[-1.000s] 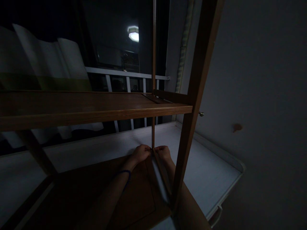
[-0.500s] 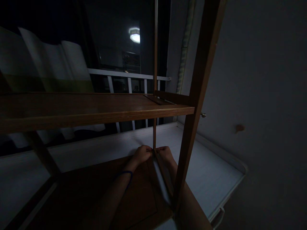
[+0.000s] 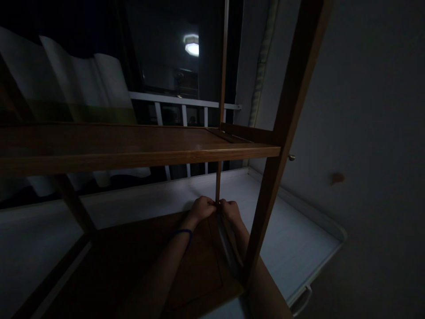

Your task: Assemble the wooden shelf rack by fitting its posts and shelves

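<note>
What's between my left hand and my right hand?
In the head view, the lower part of the slim wooden post stands between your left hand and right hand.

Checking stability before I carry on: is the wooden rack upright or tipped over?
Upright: the wooden rack has posts rising above the white surface and a roughly level upper shelf over the lower shelf.

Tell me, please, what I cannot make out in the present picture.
In the head view:
What, if anything, the left hand and right hand hold at the rear post: too small and dark.
Part of the right forearm: hidden by the front post.
Near left end of the upper shelf: cut off by left picture edge.
</note>
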Action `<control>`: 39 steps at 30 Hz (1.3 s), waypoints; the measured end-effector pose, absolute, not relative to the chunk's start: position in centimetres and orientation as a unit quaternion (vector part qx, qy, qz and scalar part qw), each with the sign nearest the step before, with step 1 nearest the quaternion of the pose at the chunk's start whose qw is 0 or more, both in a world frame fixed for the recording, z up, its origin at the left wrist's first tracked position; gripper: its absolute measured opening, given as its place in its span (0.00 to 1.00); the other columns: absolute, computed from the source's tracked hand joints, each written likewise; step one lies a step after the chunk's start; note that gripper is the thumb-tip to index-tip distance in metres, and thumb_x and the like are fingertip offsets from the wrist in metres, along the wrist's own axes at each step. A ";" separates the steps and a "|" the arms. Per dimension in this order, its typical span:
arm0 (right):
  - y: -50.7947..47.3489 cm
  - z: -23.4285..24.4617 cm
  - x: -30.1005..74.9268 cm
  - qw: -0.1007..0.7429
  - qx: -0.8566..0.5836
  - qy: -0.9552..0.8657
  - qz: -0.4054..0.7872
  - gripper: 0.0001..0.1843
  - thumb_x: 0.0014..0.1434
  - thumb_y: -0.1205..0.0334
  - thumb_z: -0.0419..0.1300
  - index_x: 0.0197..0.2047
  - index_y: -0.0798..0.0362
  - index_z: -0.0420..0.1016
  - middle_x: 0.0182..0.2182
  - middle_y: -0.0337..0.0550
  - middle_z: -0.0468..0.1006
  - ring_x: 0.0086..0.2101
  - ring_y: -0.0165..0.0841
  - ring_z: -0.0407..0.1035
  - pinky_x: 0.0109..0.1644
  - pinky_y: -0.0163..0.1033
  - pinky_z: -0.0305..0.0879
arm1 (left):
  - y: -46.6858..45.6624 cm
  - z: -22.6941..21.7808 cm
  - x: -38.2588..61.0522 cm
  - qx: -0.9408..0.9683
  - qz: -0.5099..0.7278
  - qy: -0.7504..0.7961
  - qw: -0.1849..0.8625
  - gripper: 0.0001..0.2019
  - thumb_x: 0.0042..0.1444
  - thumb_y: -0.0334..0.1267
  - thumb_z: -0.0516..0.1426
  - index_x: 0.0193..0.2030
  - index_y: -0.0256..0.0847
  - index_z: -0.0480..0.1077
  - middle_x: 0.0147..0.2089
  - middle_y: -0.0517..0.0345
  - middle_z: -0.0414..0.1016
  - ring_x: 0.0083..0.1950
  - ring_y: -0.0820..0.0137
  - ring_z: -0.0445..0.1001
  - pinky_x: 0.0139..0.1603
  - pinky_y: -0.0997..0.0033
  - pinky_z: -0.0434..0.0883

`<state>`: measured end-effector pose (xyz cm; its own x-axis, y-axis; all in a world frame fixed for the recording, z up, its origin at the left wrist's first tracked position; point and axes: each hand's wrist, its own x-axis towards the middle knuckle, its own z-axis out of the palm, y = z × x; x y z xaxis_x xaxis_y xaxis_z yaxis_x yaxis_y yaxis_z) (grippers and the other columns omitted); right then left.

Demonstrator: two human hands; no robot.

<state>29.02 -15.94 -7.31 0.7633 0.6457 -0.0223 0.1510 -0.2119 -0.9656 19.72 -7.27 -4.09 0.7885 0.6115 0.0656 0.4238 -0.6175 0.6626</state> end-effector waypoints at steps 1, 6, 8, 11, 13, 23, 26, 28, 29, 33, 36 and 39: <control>-16.0 -7.0 28.7 0.567 -0.753 -0.256 0.215 0.15 0.60 0.53 0.55 0.36 0.59 0.71 0.32 0.38 0.73 0.31 0.29 0.69 0.34 0.37 0.68 | -7.3 -4.0 19.8 0.886 0.145 0.297 0.326 0.08 0.42 0.28 0.55 0.28 0.35 0.75 0.26 0.59 0.74 0.33 0.70 0.71 0.29 0.77 0.62; -16.4 -6.2 27.6 0.567 -0.765 -0.222 0.212 0.18 0.59 0.51 0.54 0.34 0.60 0.71 0.30 0.38 0.74 0.30 0.29 0.69 0.34 0.37 0.68 | -7.5 -4.0 20.1 0.876 0.145 0.316 0.333 0.08 0.41 0.27 0.55 0.29 0.34 0.75 0.25 0.59 0.74 0.31 0.71 0.71 0.27 0.78 0.61; -16.5 -6.0 27.4 0.568 -0.766 -0.217 0.210 0.19 0.59 0.50 0.55 0.32 0.60 0.71 0.28 0.38 0.74 0.29 0.29 0.69 0.33 0.36 0.67 | -7.6 -3.9 20.2 0.877 0.146 0.315 0.331 0.07 0.41 0.27 0.56 0.26 0.33 0.75 0.24 0.59 0.72 0.30 0.71 0.70 0.25 0.78 0.59; -16.7 -5.9 27.2 0.568 -0.766 -0.216 0.212 0.20 0.59 0.49 0.54 0.29 0.59 0.71 0.25 0.36 0.73 0.27 0.27 0.69 0.32 0.36 0.67 | -7.6 -3.9 20.3 0.880 0.148 0.313 0.326 0.06 0.41 0.28 0.55 0.24 0.34 0.74 0.22 0.60 0.71 0.30 0.72 0.69 0.24 0.78 0.58; -16.9 -5.7 27.1 0.567 -0.764 -0.217 0.218 0.20 0.59 0.49 0.54 0.28 0.59 0.70 0.23 0.35 0.72 0.25 0.27 0.68 0.31 0.35 0.66 | -7.4 -4.0 20.5 0.880 0.145 0.312 0.329 0.06 0.40 0.28 0.56 0.25 0.34 0.75 0.23 0.59 0.72 0.29 0.71 0.70 0.25 0.78 0.58; -17.4 -5.6 27.2 0.540 -0.765 -0.260 0.237 0.22 0.60 0.50 0.53 0.22 0.58 0.67 0.18 0.32 0.66 0.22 0.25 0.64 0.28 0.33 0.63 | -7.6 -3.5 20.3 0.881 0.123 0.315 0.332 0.11 0.46 0.29 0.52 0.31 0.30 0.76 0.29 0.51 0.76 0.33 0.67 0.72 0.28 0.76 0.63; -17.4 -6.1 27.6 0.531 -0.762 -0.277 0.247 0.19 0.60 0.52 0.55 0.25 0.58 0.69 0.21 0.33 0.69 0.23 0.25 0.65 0.29 0.33 0.64 | -7.4 -3.1 20.1 0.884 0.118 0.312 0.327 0.13 0.47 0.27 0.49 0.32 0.30 0.76 0.33 0.48 0.77 0.38 0.66 0.73 0.34 0.76 0.65; -17.3 -6.4 27.9 0.529 -0.759 -0.281 0.257 0.19 0.60 0.52 0.54 0.27 0.58 0.70 0.23 0.35 0.71 0.24 0.25 0.66 0.29 0.34 0.64 | -7.3 -3.0 20.2 0.885 0.121 0.310 0.325 0.15 0.47 0.25 0.48 0.35 0.30 0.76 0.40 0.45 0.77 0.43 0.65 0.73 0.40 0.75 0.66; -17.3 -6.5 28.0 0.528 -0.758 -0.282 0.260 0.19 0.60 0.51 0.53 0.28 0.58 0.70 0.23 0.35 0.72 0.24 0.25 0.66 0.30 0.34 0.65 | -7.2 -2.9 20.2 0.885 0.124 0.310 0.324 0.16 0.48 0.25 0.48 0.36 0.29 0.76 0.42 0.44 0.76 0.45 0.65 0.73 0.42 0.75 0.66; -17.4 -6.6 28.1 0.526 -0.756 -0.299 0.248 0.19 0.58 0.52 0.54 0.27 0.59 0.73 0.21 0.38 0.73 0.24 0.27 0.67 0.29 0.34 0.62 | -7.6 -2.9 20.2 0.883 0.132 0.320 0.317 0.17 0.49 0.25 0.47 0.40 0.27 0.74 0.46 0.38 0.74 0.49 0.62 0.72 0.46 0.71 0.66; -17.8 -6.5 27.8 0.523 -0.753 -0.322 0.237 0.19 0.52 0.52 0.56 0.25 0.60 0.76 0.21 0.43 0.76 0.26 0.32 0.69 0.29 0.35 0.60 | -8.3 -2.8 20.0 0.880 0.139 0.338 0.303 0.17 0.49 0.26 0.48 0.41 0.27 0.75 0.45 0.37 0.75 0.49 0.61 0.73 0.46 0.71 0.67; -18.1 -6.6 27.8 0.517 -0.748 -0.336 0.246 0.21 0.48 0.49 0.57 0.25 0.62 0.78 0.20 0.45 0.76 0.26 0.36 0.70 0.29 0.36 0.60 | -8.7 -3.0 20.1 0.875 0.147 0.362 0.287 0.16 0.50 0.29 0.49 0.41 0.29 0.75 0.43 0.37 0.75 0.47 0.60 0.74 0.44 0.71 0.69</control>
<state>27.79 -18.14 -6.64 0.6532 0.7569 -0.0216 0.2481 -0.2409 -0.9383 20.13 -8.73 -2.97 0.6951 0.7173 0.0484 0.5487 -0.5729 0.6089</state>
